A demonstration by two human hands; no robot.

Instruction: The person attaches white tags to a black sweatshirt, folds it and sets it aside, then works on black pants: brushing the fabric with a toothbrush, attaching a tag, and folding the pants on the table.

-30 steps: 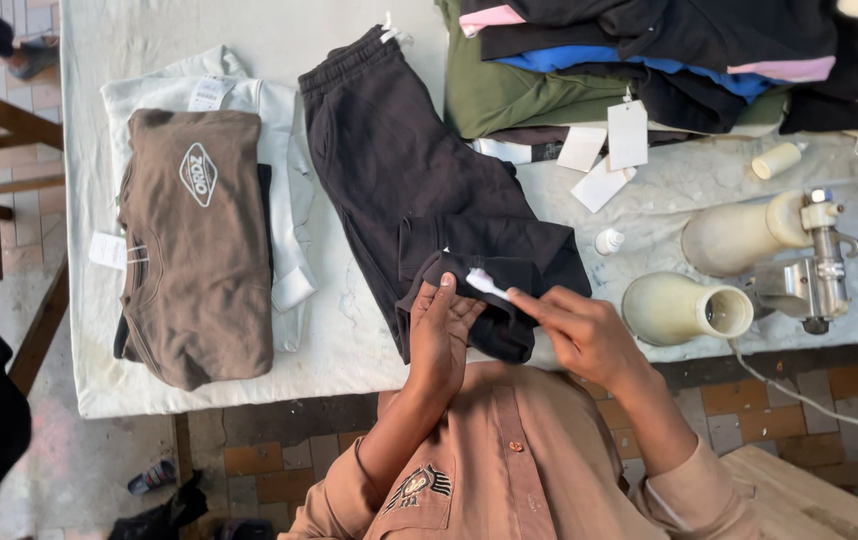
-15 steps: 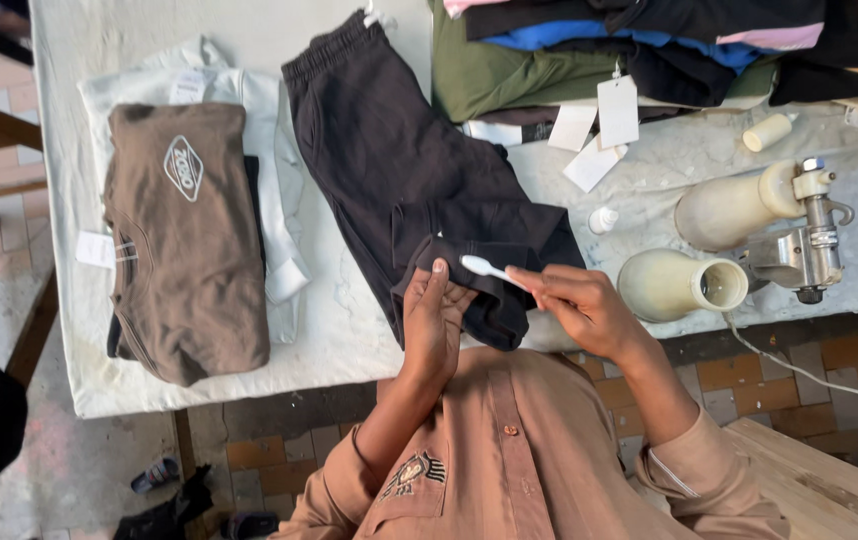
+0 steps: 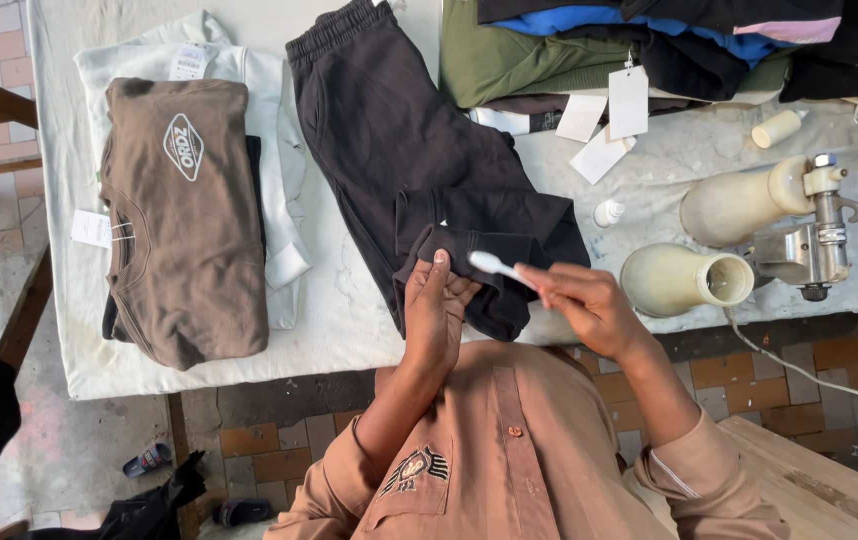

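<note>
The left hand [image 3: 436, 312] is gripping a fold of the dark trousers [image 3: 419, 170], thumb pressing the cloth, with the rest of the garment stretching away beyond its fingertips across the table [image 3: 349, 320]. Just beside it, the right hand [image 3: 589, 305] is pinching a white brush [image 3: 497, 266], its head hovering over the held fold. Past the right hand two cream cones [image 3: 684, 280] are lying; well beyond the left, a brown shirt [image 3: 184, 220] is resting.

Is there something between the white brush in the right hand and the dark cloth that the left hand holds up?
Nothing visible. The right hand holds the brush with its head just beside the fold of dark trousers that the left hand lifts. Only open air lies between them.
</note>
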